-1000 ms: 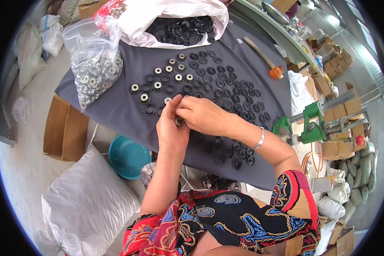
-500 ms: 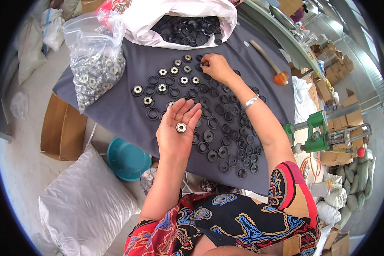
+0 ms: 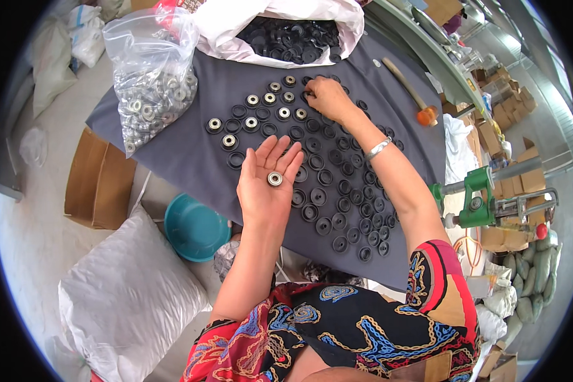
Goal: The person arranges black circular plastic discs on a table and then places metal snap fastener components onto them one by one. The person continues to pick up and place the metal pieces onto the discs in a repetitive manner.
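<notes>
My left hand (image 3: 265, 191) is held palm up over the cloth with its fingers extended, carrying one metal ball bearing (image 3: 274, 179) on the palm. Farther off, my right hand (image 3: 330, 99) reaches down among the black round parts, thumb and fingers drawn together at one of them. Whatever is pinched there is hidden by the fingers. Many black ring-shaped parts (image 3: 318, 196) lie spread over the dark cloth (image 3: 197, 95). Toward the far left of the spread, several of them have a shiny bearing (image 3: 229, 141) seated in the middle.
A clear bag of bearings (image 3: 149, 105) stands at the left, and a white sack (image 3: 219, 25) of black parts lies at the back. A mallet (image 3: 409, 89) rests far right. Beyond the table are a green press (image 3: 477, 197), teal basin (image 3: 197, 228), carton (image 3: 99, 181) and large white sack (image 3: 130, 299).
The view has shifted slightly, so the table's contents appear a little higher and to the right. My right hand stays among the black parts; the bearing still lies on my left palm.
</notes>
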Tool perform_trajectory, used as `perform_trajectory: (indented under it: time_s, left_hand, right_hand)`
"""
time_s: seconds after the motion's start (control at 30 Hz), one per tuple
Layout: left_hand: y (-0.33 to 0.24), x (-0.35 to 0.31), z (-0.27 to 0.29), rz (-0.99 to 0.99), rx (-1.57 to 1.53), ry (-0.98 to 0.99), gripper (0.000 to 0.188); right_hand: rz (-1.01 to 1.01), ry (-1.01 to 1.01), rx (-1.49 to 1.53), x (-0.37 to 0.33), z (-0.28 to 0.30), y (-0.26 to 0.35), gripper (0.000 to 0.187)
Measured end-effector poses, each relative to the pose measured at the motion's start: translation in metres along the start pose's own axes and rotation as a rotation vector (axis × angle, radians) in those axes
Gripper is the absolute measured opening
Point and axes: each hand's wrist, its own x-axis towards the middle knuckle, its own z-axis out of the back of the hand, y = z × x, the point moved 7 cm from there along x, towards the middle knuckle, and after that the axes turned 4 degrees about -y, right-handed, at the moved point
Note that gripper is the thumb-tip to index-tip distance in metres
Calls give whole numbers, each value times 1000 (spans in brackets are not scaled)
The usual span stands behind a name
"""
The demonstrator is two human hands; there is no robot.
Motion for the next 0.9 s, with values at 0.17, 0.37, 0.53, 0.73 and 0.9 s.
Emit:
perform_trajectory:
  time_s: [0.17,0.37,0.53,0.73,0.9]
  left_hand:
    - [-3,1,3,-22,-1,7,54]
    - [0,-1,1,-52,128,-48,53]
    - [5,-3,-4,-28,143,5,51]
    - [2,-3,-3,-45,123,33,50]
    - [5,-6,-6,-6,116,52,47]
  right_hand:
    - [69,-130,-75,-23,39,48,20]
    - [444,165,494,-107,68,171,25]
    - [317,228,526,-109,61,167,22]
    - [212,21,513,-59,81,132,20]
    - [-179,-96,401,9,36,-6,20]
